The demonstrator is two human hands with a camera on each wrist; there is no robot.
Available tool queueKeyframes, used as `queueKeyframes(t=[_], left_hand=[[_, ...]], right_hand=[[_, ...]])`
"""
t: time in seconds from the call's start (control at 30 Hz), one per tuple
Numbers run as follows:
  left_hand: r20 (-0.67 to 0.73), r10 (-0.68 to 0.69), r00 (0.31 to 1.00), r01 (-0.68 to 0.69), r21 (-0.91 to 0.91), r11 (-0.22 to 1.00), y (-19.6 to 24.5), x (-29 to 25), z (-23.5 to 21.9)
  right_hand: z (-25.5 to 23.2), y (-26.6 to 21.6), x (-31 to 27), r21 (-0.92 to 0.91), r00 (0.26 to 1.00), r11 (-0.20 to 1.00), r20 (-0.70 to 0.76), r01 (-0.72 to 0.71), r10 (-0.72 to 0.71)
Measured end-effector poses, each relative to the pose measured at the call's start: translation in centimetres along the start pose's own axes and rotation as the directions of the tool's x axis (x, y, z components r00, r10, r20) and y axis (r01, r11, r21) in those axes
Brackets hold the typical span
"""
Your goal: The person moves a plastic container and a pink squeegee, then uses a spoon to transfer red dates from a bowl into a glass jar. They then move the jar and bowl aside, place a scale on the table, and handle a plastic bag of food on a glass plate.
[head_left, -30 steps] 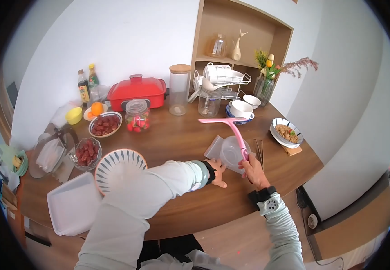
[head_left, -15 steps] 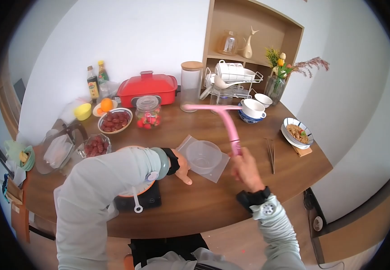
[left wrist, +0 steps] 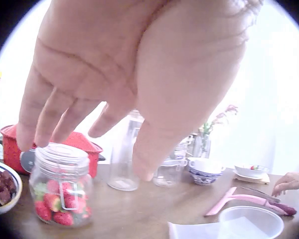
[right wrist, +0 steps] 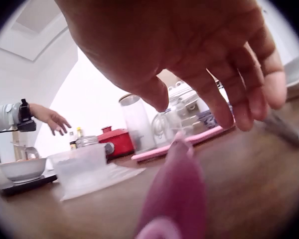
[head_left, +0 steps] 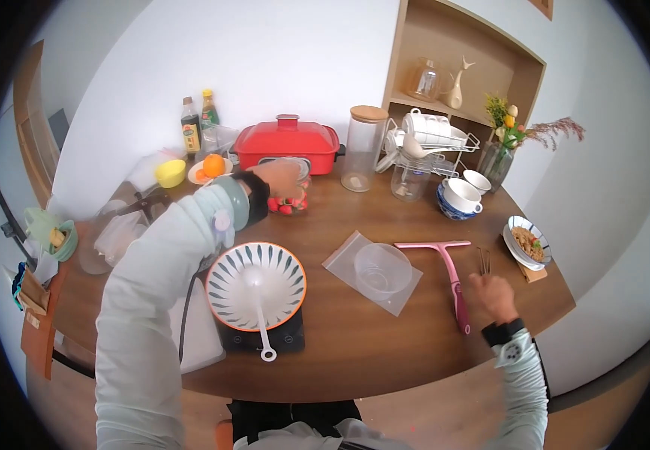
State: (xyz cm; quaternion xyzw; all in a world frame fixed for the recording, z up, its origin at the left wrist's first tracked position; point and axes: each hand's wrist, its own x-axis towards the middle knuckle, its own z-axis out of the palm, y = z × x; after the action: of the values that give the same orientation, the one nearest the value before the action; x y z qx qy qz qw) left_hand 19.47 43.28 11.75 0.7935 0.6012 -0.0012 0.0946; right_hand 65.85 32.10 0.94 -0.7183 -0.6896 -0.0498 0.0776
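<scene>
My left hand [head_left: 278, 178] reaches over a clip-top glass jar of strawberries [left wrist: 62, 186], overlapping it in the head view. In the left wrist view its fingers hang extended above the lid, with nothing held. The right hand [head_left: 496, 296] is low over the table at the right, beside a thin metal utensil with long prongs [head_left: 484, 261], fingers loosely bent and apart in the right wrist view. A pink squeegee [head_left: 454, 283] lies just left of that hand. Left of the squeegee, a clear plastic tub [head_left: 383, 271] stands on a translucent sheet [head_left: 341, 259].
A patterned bowl [head_left: 224, 281] with a white ladle [head_left: 262, 322] sits on a black hotplate [head_left: 287, 337]. Behind are a red cooker [head_left: 287, 146], a tall lidded jar [head_left: 363, 150] and a dish rack [head_left: 445, 157]. A bowl of food [head_left: 527, 244] stands far right.
The pink squeegee, earlier raised in the right hand, now lies on the table, released. The right hand has shifted right to the metal utensil. The left hand has left the plastic tub for the strawberry jar.
</scene>
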Motion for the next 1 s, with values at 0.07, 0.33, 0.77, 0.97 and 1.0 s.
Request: queueKeyframes(t=[0.07,0.33,0.77,0.97,1.0], left_hand=[[-0.221,0.004,0.975,-0.009,-0.02,1.0,-2.7,2.2,0.5],[-0.203,-0.274,0.94,0.254,-0.117,0.96,-6.2,8.9,3.7],[-0.383,0.0,0.924,-0.05,-0.12,0.991,-5.8,11.5,6.3],[-0.182,0.024,0.983,0.001,0.136,0.991,-5.5,12.1,5.9],[-0.218,0.021,0.976,-0.003,0.081,0.997,-5.3,11.3,5.8]], right_hand=[[1.8,4.0,3.8,-0.036,0.989,0.991,-0.078,-0.127,0.124],[6.4,7.1,8.8,0.1,0.992,0.989,0.075,-0.112,0.105],[4.7,6.0,9.7,0.269,0.969,0.944,0.103,0.189,-0.224],[3.6,8.1,12.0,0.09,0.923,0.946,-0.264,0.312,-0.279],[2.6,8.1,12.3,0.106,0.888,0.927,-0.346,0.359,-0.304]])
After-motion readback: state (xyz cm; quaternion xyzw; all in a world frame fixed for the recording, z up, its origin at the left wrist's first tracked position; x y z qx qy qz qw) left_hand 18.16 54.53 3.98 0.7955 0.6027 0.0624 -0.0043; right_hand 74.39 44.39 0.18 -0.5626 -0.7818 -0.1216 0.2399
